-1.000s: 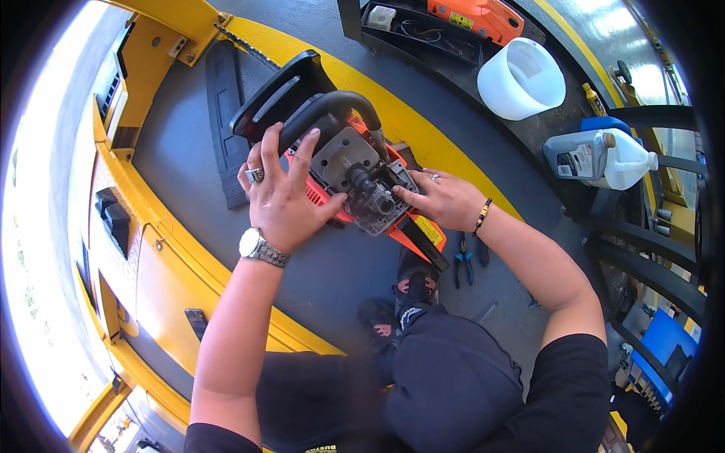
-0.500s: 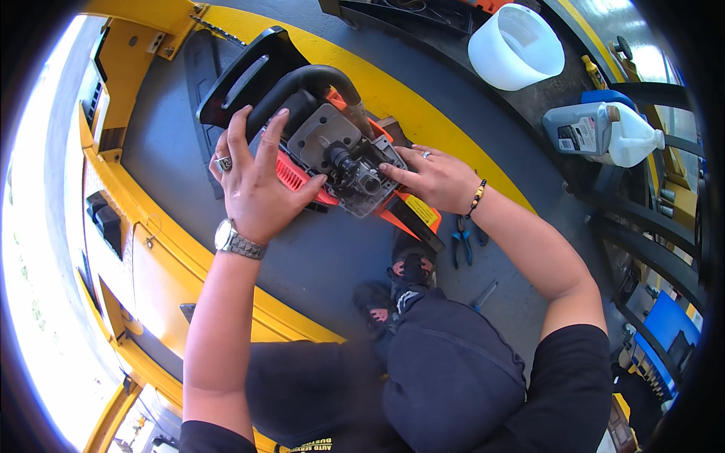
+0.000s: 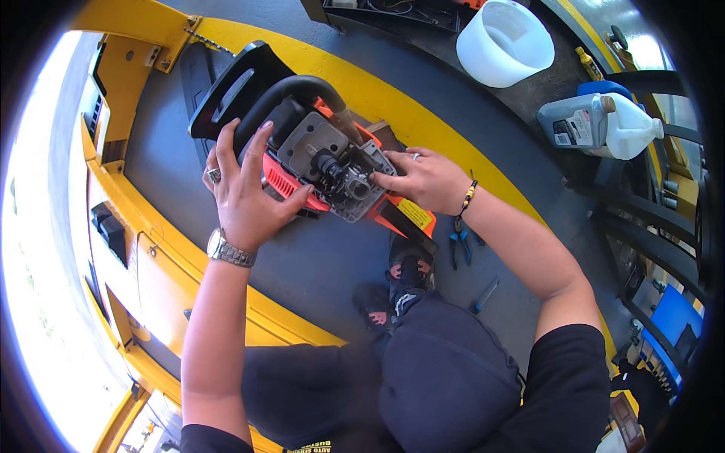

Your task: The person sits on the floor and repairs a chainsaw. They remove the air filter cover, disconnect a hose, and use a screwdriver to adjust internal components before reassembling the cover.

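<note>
A chainsaw (image 3: pixel 321 147) with orange-red and black casing lies over the floor, its top cover off. The bare grey engine bay shows a carburetor (image 3: pixel 349 183) and a dark rubber intake part. My left hand (image 3: pixel 245 185), wearing a ring and a watch, spans the saw's left side, fingers spread by the black front handle (image 3: pixel 298 84) and thumb on the red side casing. My right hand (image 3: pixel 429 181) grips the right edge of the engine bay, its fingertips beside the carburetor. What lies under those fingertips is hidden.
Blue-handled pliers (image 3: pixel 460 248) and a screwdriver (image 3: pixel 487 295) lie on the floor right of my foot. A white tub (image 3: pixel 504 45), a grey jug (image 3: pixel 572 123) and a white jug (image 3: pixel 633 130) stand on a dark bench at right. A yellow metal frame (image 3: pixel 177 260) runs along the left.
The view has shifted slightly, and the saw and both hands sit a little further left in it. My right fingertips have moved slightly closer to the carburetor.
</note>
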{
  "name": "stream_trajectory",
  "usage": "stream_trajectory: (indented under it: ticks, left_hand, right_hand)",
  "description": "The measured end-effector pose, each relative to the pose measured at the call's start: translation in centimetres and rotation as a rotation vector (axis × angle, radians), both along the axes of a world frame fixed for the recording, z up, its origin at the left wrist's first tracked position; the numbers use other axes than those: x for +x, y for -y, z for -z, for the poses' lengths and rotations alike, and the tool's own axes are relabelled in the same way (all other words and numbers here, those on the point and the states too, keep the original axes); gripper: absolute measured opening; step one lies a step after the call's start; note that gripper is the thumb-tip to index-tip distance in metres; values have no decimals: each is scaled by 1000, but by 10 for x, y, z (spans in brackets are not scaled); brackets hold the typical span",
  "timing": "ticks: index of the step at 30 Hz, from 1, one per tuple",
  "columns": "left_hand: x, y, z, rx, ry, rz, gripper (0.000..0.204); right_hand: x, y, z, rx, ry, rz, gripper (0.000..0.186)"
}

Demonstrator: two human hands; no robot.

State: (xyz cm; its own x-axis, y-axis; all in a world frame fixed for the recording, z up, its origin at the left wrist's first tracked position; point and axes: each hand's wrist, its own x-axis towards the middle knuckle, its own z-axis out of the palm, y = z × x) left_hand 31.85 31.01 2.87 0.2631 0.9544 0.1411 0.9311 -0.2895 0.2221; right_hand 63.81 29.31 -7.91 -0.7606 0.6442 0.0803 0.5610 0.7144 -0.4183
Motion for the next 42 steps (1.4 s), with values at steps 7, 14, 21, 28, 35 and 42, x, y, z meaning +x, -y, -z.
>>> stream_trajectory:
  ticks: [7,14,21,28,35,42]
  left_hand:
    - [-7,2,2,19,45,7,91]
    - [-7,0,-8,-45,75,49,82]
    - [-12,2,-10,-55,98,52,79]
    - [-18,-2,-10,-105,143,108,76]
    - [-18,-3,-10,-96,154,106,74]
    - [-21,-3,-7,-95,184,133,72]
  right_hand:
    - [-9,-6,-22,-123,129,-38,43]
    - [-6,3,-11,69,52,12,43]
    - [-8,-1,-16,0,85,-20,46]
    - [-9,-2,-22,23,161,-30,46]
    - [-7,4,-7,-2,106,-9,50]
    - [-9,2,-22,-60,169,-7,50]
